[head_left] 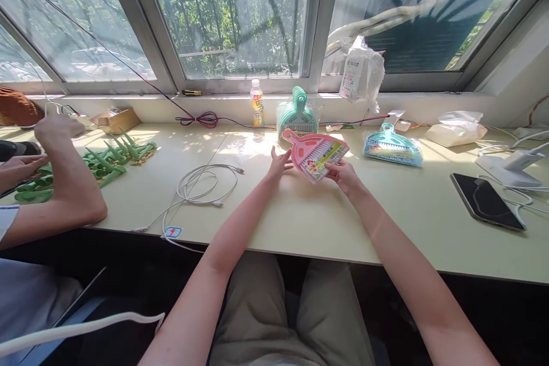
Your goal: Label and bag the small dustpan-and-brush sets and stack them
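Note:
A pink dustpan-and-brush set (317,154) with a printed yellow-green label is tilted just above the table. My right hand (343,176) grips its lower right edge, thumb on the front. Beside the left edge of the set is my left hand (280,164), its fingers apart; whether the fingertips touch the pink plastic I cannot tell. Behind it, a green set in clear wrap (299,114) leans upright by the sill. To the right lies another turquoise dustpan set (392,146), also wrapped.
A drink bottle (257,104) stands at the back. Coiled white cables (206,183) lie left, a phone (486,201) and white charger (510,168) right. At far left, another person's arm (72,177) rests near green plastic pieces (120,154). A crumpled plastic package (362,71) sits on the sill.

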A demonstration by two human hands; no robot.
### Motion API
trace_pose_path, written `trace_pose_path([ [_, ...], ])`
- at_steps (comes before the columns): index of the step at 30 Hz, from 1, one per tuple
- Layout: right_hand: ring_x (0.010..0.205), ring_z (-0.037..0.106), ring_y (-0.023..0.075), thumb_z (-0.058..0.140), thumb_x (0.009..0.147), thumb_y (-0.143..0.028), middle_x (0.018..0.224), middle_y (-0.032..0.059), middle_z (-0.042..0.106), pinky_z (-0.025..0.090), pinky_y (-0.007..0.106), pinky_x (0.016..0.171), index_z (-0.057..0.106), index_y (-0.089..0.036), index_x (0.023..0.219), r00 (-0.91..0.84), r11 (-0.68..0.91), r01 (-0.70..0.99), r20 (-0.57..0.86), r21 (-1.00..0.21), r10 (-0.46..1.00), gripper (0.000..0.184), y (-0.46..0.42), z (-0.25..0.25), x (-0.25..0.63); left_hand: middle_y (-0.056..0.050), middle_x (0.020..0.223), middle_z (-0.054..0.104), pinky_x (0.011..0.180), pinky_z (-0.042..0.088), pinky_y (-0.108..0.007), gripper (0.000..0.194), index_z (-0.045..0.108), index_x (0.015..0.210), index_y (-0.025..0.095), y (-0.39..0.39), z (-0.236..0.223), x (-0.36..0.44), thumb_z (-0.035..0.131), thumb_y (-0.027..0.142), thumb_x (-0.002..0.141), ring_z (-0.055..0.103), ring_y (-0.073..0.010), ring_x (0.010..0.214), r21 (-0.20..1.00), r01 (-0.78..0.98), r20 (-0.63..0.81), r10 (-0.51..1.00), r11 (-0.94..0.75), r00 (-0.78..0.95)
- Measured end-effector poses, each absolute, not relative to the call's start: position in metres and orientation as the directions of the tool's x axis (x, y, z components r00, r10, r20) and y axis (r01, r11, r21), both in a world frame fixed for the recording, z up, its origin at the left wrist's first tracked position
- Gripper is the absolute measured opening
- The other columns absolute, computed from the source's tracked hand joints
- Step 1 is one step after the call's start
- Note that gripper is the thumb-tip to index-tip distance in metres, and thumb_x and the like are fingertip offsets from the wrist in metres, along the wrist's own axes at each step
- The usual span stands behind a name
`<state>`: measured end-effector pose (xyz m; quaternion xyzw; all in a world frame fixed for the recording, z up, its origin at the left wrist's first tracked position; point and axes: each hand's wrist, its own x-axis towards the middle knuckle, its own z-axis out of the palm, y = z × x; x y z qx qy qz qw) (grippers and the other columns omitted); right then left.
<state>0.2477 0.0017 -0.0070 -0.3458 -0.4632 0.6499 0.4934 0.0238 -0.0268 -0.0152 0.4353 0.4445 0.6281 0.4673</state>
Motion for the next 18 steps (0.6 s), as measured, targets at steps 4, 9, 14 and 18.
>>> trace_pose_path([
  [4,0.087,0.074,0.0254,0.077,0.070,-0.011,0.095,0.0090,0.077,0.062,0.045,0.088,0.070,-0.015,0.093,-0.253,-0.068,-0.348,0.024,-0.935,0.967,0.023,0.007,-0.008,0.253,-0.016,0.146,0.045,0.110,0.037,-0.046,0.082,0.013,0.157,0.019,-0.029,-0.010,-0.012,0.057,0.017,0.087,0.045,-0.0289,0.132,0.843,0.511,0.421,0.800,-0.170,-0.428],
  [9,0.083,0.074,0.0244,0.077,0.069,-0.010,0.091,0.0076,0.077,0.062,0.045,0.087,0.069,-0.016,0.089,-0.222,-0.091,-0.339,-0.015,-0.936,0.975,0.023,0.009,-0.009,0.254,-0.016,0.148,0.044,0.114,0.031,-0.045,0.072,0.032,0.152,0.014,-0.029,-0.016,-0.033,0.045,0.002,0.082,0.036,-0.0306,0.137,0.449,0.893,0.461,0.845,0.041,-0.271],
  [14,0.082,0.074,0.0240,0.078,0.068,-0.009,0.089,0.0062,0.077,0.062,0.046,0.087,0.069,-0.017,0.089,-0.213,-0.093,-0.347,-0.018,-0.933,0.977,0.025,0.009,-0.006,0.254,-0.018,0.133,0.054,0.103,0.039,-0.047,0.069,0.035,0.151,0.017,-0.029,-0.014,-0.030,0.043,0.004,0.083,0.046,-0.0325,0.125,0.247,0.951,0.398,0.876,0.184,-0.273],
  [18,0.084,0.074,0.0248,0.078,0.069,-0.008,0.092,0.0073,0.077,0.061,0.048,0.090,0.068,-0.016,0.093,-0.217,-0.090,-0.356,-0.012,-0.930,0.976,0.027,0.007,-0.005,0.253,-0.018,0.134,0.052,0.100,0.039,-0.046,0.062,0.042,0.146,0.018,-0.035,-0.003,-0.029,0.041,0.006,0.086,0.046,-0.0314,0.124,0.276,0.921,0.526,0.759,0.275,-0.384],
])
